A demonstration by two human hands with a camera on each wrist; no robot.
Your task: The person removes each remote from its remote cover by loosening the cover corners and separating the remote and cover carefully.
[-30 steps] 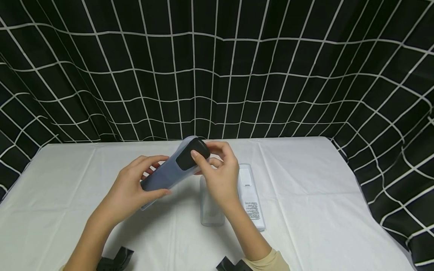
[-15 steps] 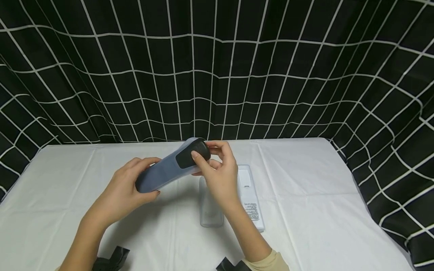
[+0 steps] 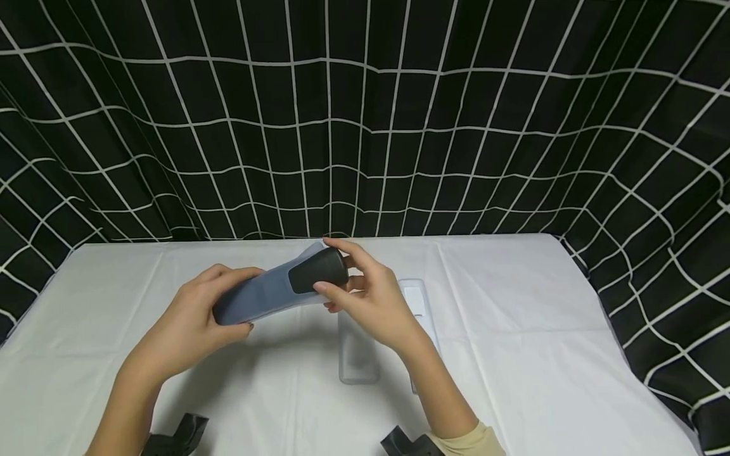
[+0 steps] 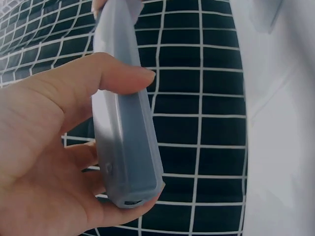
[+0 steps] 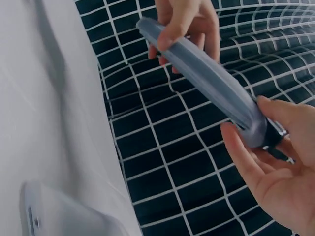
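Note:
A dark remote control [image 3: 316, 271] sits in a translucent bluish silicone cover [image 3: 259, 297], held in the air above the table. Its black end shows bare at the right; the rest lies under the cover. My left hand [image 3: 185, 310] grips the covered lower end, thumb along one side and fingers round the other, as the left wrist view shows on the cover [image 4: 130, 142]. At the other end my right hand [image 3: 373, 294] pinches the black end and cover edge between thumb and fingers. In the right wrist view, the black end [image 5: 268, 135] pokes out of the cover near that hand.
A second translucent cover [image 3: 358, 358] lies on the white cloth [image 3: 513, 329] below the right hand. Beside it a white remote control [image 3: 415, 297] lies partly behind the right forearm. Black curtains with a white grid [image 3: 365, 145] stand round the back and sides.
The covered remote has swung to a more level tilt, its black end lower. My left hand has moved left along the lower end. The right hand has dipped slightly, its index finger straighter.

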